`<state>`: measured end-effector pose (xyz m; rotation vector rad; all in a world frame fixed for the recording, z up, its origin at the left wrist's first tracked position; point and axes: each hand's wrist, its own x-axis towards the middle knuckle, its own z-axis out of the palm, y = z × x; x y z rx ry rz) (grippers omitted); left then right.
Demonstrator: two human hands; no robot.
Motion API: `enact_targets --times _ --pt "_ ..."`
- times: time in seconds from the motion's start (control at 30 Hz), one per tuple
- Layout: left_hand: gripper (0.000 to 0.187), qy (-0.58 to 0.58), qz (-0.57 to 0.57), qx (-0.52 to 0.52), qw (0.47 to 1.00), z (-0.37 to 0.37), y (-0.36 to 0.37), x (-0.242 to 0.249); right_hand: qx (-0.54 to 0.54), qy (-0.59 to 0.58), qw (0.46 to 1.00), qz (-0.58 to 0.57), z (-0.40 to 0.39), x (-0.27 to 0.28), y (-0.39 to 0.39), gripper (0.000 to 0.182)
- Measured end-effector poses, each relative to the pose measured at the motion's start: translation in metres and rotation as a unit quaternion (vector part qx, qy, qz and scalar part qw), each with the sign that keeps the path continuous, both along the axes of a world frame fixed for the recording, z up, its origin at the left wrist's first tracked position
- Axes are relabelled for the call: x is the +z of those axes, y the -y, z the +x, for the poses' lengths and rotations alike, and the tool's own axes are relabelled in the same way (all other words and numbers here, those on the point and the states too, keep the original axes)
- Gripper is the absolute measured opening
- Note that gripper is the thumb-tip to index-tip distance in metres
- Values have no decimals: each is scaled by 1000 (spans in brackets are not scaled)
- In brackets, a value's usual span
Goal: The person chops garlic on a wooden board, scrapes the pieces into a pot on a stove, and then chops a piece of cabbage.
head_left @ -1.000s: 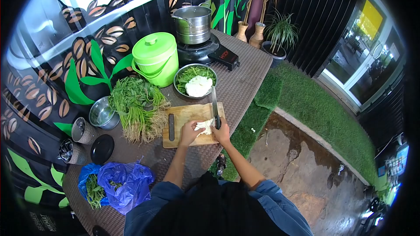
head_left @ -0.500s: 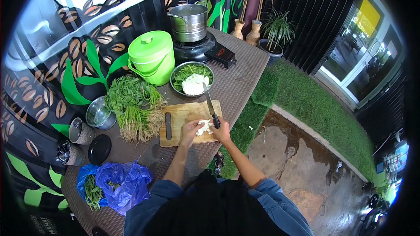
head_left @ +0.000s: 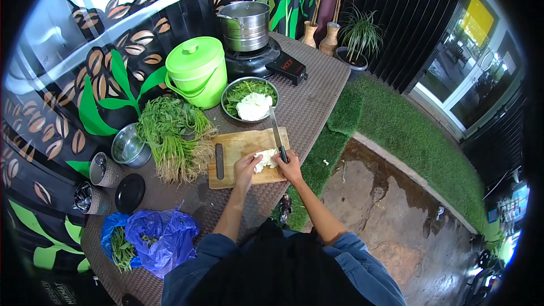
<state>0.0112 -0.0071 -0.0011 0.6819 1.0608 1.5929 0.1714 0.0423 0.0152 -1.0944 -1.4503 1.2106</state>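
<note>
Over the wooden cutting board (head_left: 226,141), my left hand (head_left: 245,169) is closed on the left side of a white, crumbly piece (head_left: 264,160). My right hand (head_left: 289,165) wraps round the black handle of a knife (head_left: 276,130), its fingertips against the right side of the white piece. The blade points up and away, its tip near the rim of a metal bowl (head_left: 226,114). In that bowl, chopped green leaves (head_left: 238,94) lie beside a large white lump (head_left: 254,106).
Left of the board lie rooted greens (head_left: 175,130), a metal bowl (head_left: 131,146), and blue bags (head_left: 161,238). Behind stand a lidded green bucket (head_left: 196,73) and a steel pot (head_left: 245,25) on a black stove (head_left: 255,62). The table's right edge runs beside the board.
The knife has turned a little more upright, and its tip has shifted slightly right. Both hands remain at the white piece, with small finger movements.
</note>
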Motion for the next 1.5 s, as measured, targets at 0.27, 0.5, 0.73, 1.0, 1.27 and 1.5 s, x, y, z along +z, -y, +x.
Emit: enact_targets --times 0.27,0.5,0.73,1.0,1.27,1.5 --pt "36 -40 0 4 999 3 3 6 3 95 995 4 -6 -17 -6 21" --pt "19 -60 52 8 997 3 -3 -4 -64 154 973 161 -1 -5 -2 22" --pt "18 -182 -12 31 983 8 -27 -14 -38 119 989 79 -9 3 -1 27" --pt "32 -334 35 48 941 6 -18 -7 -14 108 993 55 0 15 -2 27" --pt "27 -575 55 147 803 11 -7 33 -48 174 979 91 -8 24 0 25" --pt "26 -503 58 119 854 13 -13 39 -91 137 979 124 -19 16 -2 24"
